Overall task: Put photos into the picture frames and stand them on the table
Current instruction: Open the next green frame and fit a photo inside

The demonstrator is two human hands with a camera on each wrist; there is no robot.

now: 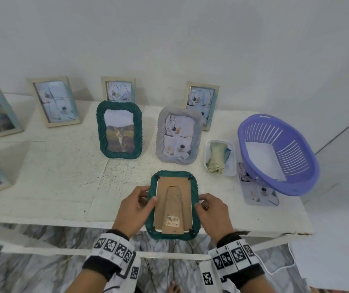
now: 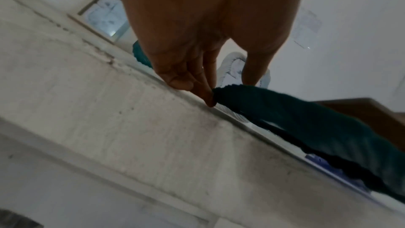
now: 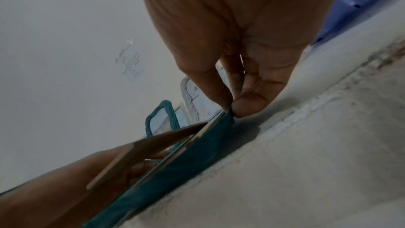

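1. Green woven frame, face down at the table edge, 6 o'clock.
2. Left hand and right hand pinch its side rims.
3. Risk: overhanging the edge, it may tip off; the raised easel leg could snag.

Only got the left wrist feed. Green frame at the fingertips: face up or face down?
Observer: Face down. The head view shows the green frame with its brown backing board and stand facing up.
Operator: Right hand on it too?
Observer: Yes, the right hand pinches the frame's right edge.
Operator: Any loose photos left?
Observer: One photo lies flat on the table, partly under the purple basket.
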